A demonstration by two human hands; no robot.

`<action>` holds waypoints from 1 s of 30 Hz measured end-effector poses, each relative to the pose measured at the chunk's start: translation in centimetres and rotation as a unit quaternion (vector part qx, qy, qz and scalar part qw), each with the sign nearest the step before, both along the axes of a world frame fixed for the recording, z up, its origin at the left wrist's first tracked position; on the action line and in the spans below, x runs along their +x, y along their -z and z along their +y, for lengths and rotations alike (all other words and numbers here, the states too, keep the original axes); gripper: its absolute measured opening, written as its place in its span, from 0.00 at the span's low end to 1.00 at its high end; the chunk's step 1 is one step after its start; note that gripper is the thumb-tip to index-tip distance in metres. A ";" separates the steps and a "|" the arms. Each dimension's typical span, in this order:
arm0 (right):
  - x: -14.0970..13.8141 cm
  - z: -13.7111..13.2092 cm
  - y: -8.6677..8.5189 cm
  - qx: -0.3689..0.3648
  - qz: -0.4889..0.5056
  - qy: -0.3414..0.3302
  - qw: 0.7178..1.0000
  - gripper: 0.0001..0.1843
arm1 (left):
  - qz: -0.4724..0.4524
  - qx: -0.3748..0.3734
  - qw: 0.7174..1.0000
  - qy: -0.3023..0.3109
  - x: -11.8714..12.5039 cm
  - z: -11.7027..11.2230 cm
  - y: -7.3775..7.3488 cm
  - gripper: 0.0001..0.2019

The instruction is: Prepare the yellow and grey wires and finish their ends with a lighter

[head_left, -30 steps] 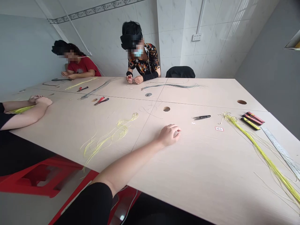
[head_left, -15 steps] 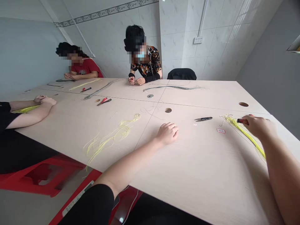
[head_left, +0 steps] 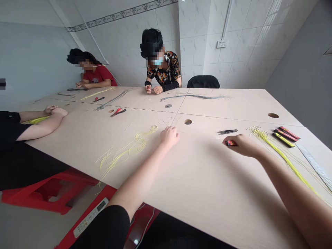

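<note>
Small red-and-black object (head_left: 230,143) sits pinched in your right hand (head_left: 242,145), over the tabletop (head_left: 207,207), near the snips (head_left: 227,131). Your left hand (head_left: 169,136) rests curled, holding nothing visible, just beside loose yellow threads (head_left: 132,147).

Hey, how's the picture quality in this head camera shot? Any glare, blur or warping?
In the head view, the wide lens bows the edges of the table; pale glare streaks the tiled wall at upper right; the right hand casts a soft shadow on the tabletop; no serious motion blur shows.
</note>
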State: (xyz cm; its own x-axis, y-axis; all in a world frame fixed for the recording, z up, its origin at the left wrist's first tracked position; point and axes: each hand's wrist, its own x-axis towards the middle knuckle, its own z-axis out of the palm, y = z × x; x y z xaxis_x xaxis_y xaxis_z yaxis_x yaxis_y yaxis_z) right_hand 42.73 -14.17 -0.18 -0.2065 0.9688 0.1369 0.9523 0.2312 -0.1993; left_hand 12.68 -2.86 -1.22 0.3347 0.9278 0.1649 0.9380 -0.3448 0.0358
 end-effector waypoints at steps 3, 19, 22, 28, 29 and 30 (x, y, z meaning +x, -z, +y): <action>-2.4 0.2 1.8 -0.053 0.036 -0.032 0.997 0.12 | -0.007 -0.004 0.992 -0.122 -1.2 1.4 0.2 0.21; -2.9 0.3 3.7 -0.034 0.051 -0.039 0.997 0.10 | -0.008 -0.084 0.970 -0.227 -2.6 3.2 2.2 0.39; -2.9 0.3 3.8 -0.037 0.049 -0.036 0.998 0.10 | 0.002 -0.087 0.971 -0.223 -2.5 2.9 1.8 0.39; -2.9 0.3 3.7 -0.038 0.047 -0.035 0.998 0.10 | -0.004 -0.086 0.972 -0.221 -2.5 2.6 1.2 0.40; -2.9 0.3 3.7 -0.039 0.046 -0.034 0.998 0.11 | -0.005 -0.085 0.972 -0.220 -2.5 2.6 1.2 0.40; -3.0 0.3 3.6 -0.039 0.045 -0.034 0.998 0.11 | -0.007 -0.084 0.972 -0.220 -2.5 2.6 1.2 0.40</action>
State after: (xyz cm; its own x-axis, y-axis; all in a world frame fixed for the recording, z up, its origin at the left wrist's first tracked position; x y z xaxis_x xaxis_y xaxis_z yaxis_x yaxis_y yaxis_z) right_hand 39.76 -13.89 -3.78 -0.2627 0.9614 0.0817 0.9126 0.2750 -0.3027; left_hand 10.16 -0.29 -2.39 -0.1013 0.9949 0.0005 0.9924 0.1010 0.0699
